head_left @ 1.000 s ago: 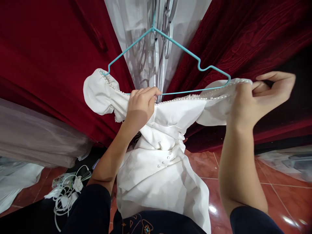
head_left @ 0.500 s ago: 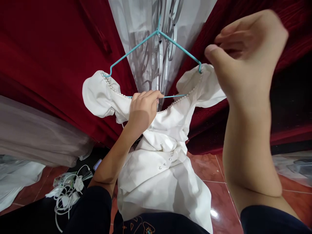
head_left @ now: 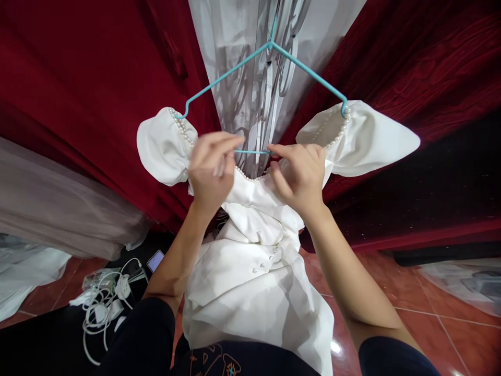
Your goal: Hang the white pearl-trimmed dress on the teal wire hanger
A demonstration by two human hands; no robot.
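Note:
A white dress (head_left: 250,282) with puffed sleeves and a pearl-trimmed neckline hangs from a light-blue hanger (head_left: 309,73). The hanger's ends sit inside the two shoulder openings. My left hand (head_left: 213,172) is at the left of the neckline, beside the hanger's bottom bar; its fingers are blurred, so their grip is unclear. On the other side of the neckline, my right hand (head_left: 299,175) has its fingers curled over the fabric, with the index fingertip at the bar. The fabric beneath both hands is hidden. Small round buttons (head_left: 262,265) show on the gathered waist.
Dark red curtains (head_left: 97,94) flank a white ornate panel (head_left: 242,78) behind the dress. At lower left, white cables (head_left: 97,313) and a phone (head_left: 155,260) lie on a black surface. Pale sheer fabric (head_left: 62,193) hangs at left. The floor has red tiles (head_left: 462,334).
My right hand has come down and inward from the upper right to the neckline. My left hand has shifted left along the bar. The right sleeve is now fully visible and spread outward.

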